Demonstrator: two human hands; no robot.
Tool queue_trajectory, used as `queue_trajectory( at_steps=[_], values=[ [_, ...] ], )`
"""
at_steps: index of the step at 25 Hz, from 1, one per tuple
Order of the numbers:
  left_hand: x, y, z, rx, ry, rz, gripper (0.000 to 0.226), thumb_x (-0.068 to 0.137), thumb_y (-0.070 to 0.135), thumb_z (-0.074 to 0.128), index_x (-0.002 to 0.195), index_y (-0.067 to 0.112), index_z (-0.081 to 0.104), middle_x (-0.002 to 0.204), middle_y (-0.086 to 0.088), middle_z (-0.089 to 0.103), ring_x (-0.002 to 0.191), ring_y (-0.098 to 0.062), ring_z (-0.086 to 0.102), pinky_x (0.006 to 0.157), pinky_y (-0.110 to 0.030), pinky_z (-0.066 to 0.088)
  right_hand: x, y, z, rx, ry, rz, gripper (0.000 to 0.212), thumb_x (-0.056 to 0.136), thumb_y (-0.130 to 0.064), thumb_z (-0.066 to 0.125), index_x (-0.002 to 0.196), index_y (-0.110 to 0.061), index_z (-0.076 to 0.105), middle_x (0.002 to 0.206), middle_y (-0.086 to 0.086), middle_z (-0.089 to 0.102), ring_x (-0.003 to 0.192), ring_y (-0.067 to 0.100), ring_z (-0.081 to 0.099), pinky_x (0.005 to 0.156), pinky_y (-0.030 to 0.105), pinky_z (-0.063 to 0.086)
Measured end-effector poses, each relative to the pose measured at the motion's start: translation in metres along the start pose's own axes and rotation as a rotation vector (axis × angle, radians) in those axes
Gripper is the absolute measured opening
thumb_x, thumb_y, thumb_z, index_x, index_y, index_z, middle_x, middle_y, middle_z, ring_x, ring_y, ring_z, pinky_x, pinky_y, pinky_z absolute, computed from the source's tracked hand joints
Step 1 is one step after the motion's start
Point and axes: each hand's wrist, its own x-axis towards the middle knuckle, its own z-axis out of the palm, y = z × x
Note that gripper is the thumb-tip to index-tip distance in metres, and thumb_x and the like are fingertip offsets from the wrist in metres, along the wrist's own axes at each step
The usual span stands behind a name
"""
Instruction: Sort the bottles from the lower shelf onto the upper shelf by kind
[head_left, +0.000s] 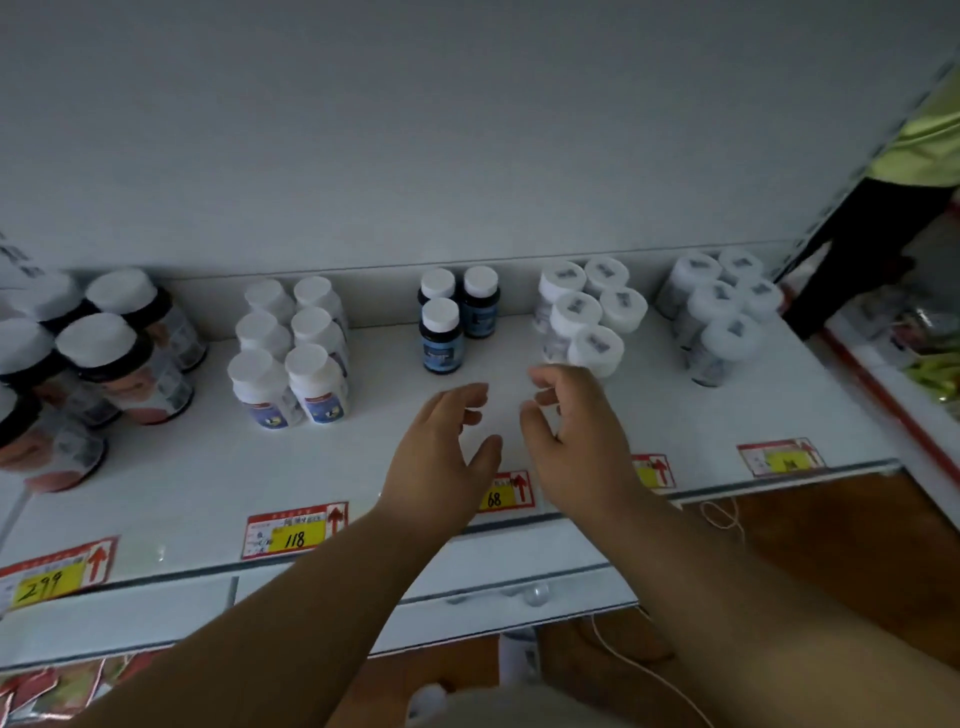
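Head view: both hands over bare front of white upper shelf (171, 483), holding nothing. Left hand (441, 452) fingers loosely spread, thumb apart. Right hand (571, 436) fingers half curled, empty. Bottles upright in groups by kind: dark large ones (104, 364) far left, white blue-label six (291, 353), three dark blue bottles (452, 317) just beyond hands, white-capped clusters (587, 312) and (719, 312) right. Price tags (293, 530) along front edge.
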Motion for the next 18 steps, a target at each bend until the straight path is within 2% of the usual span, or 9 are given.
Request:
queue_trajectory(
  at_steps=[3,7,9,11,14,16,18],
  values=[
    [-0.003,0.006,0.014,-0.041,-0.052,0.043,0.047,0.091,0.023,0.064,0.136,0.028,0.050,0.123,0.013,0.053,0.101,0.010,0.046,0.079,0.005,0.031,-0.017,0.011,-0.017,-0.030,0.045,-0.006,0.033,0.095,-0.022,0.060,0.127,-0.015,0.056,0.123,-0.001,0.058,0.107,0.007,0.054,0.085,0.022,0.039],
    [0.004,0.025,0.029,-0.065,-0.125,-0.004,0.047,0.094,0.033,0.059,0.139,0.035,0.046,0.126,0.018,0.050,0.108,0.004,0.049,0.082,0.000,0.033,-0.011,0.034,-0.042,0.053,0.121,0.085,0.025,0.096,-0.026,0.058,0.120,-0.019,0.058,0.115,-0.005,0.062,0.102,0.006,0.057,0.081,0.017,0.043],
    [0.021,0.038,0.038,-0.200,-0.125,-0.142,0.047,0.097,0.040,0.052,0.143,0.037,0.042,0.131,0.017,0.047,0.113,0.001,0.046,0.091,-0.015,0.036,0.008,0.047,-0.058,0.146,0.127,0.230,0.021,0.098,-0.031,0.054,0.117,-0.022,0.056,0.112,-0.006,0.062,0.096,0.005,0.057,0.073,0.016,0.041],
    [0.041,0.047,0.049,-0.372,-0.107,-0.283,0.048,0.099,0.045,0.045,0.146,0.037,0.037,0.137,0.017,0.043,0.120,-0.001,0.041,0.097,-0.022,0.031,0.033,0.062,-0.068,0.264,0.096,0.353,0.024,0.098,-0.040,0.050,0.115,-0.023,0.053,0.107,-0.007,0.059,0.086,0.002,0.052,0.069,0.023,0.039],
    [0.071,0.050,0.074,-0.507,-0.035,-0.426,0.049,0.100,0.052,0.039,0.147,0.038,0.036,0.149,0.013,0.040,0.134,-0.010,0.040,0.107,-0.027,0.028,0.071,0.083,-0.072,0.345,0.036,0.356,0.036,0.090,-0.051,0.039,0.104,-0.020,0.051,0.097,0.000,0.052,0.081,0.010,0.047,0.076,0.032,0.039],
    [0.089,0.053,0.089,-0.604,0.037,-0.563,0.049,0.098,0.055,0.040,0.142,0.033,0.046,0.144,0.007,0.049,0.127,-0.017,0.048,0.100,-0.030,0.032,0.093,0.092,-0.071,0.383,-0.015,0.405,0.038,0.096,-0.052,0.037,0.117,-0.023,0.051,0.108,0.002,0.054,0.090,0.013,0.047,0.081,0.036,0.040],
    [0.105,0.057,0.095,-0.660,0.103,-0.616,0.040,0.097,0.054,0.043,0.119,0.026,0.062,0.122,0.003,0.062,0.107,-0.015,0.056,0.092,-0.029,0.035,0.111,0.099,-0.071,0.307,-0.068,0.411,0.047,0.099,-0.054,0.036,0.135,-0.026,0.046,0.122,-0.006,0.052,0.105,0.013,0.049,0.085,0.036,0.038]
  ],
)
